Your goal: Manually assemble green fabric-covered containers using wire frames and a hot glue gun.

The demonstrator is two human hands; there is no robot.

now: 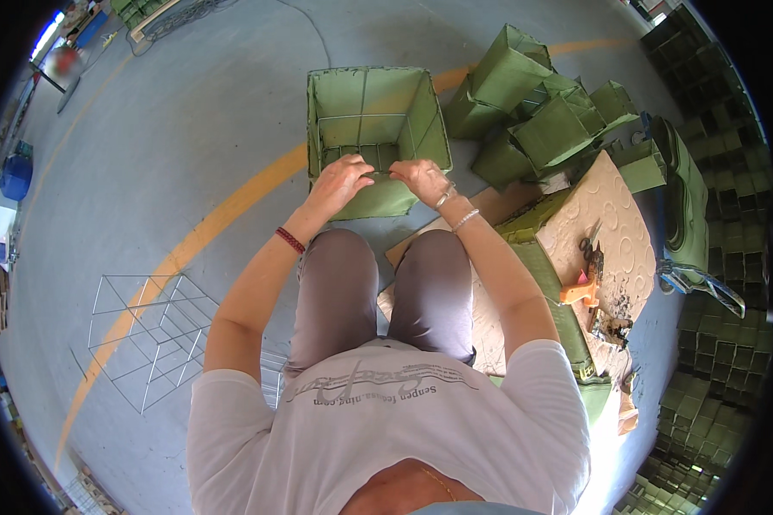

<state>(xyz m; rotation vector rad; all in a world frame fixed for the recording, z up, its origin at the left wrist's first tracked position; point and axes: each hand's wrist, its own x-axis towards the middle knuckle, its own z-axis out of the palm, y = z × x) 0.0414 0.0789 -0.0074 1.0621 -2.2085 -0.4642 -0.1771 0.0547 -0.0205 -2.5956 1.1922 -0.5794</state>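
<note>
In front of my knees stands a square green fabric box (369, 86), its mouth facing up and a thin wire frame showing along its inner walls. My left hand (342, 185) pinches the box's near rim, left of the middle. A short way to the right, my right hand (423, 181) is closed on the same rim, fingertips pressed together. Between the two hands a stretch of the edge shows. What lies exactly under the fingertips is too small to make out.
Bare wire frames (150, 343) lie on the floor to the left. Several green boxes (558, 124) are heaped at the far right. Beside my right knee, a brown patterned sheet (623, 215) carries an orange glue gun (581, 293) and scissors (589, 245). Stacked green boxes (721, 343) line the right edge.
</note>
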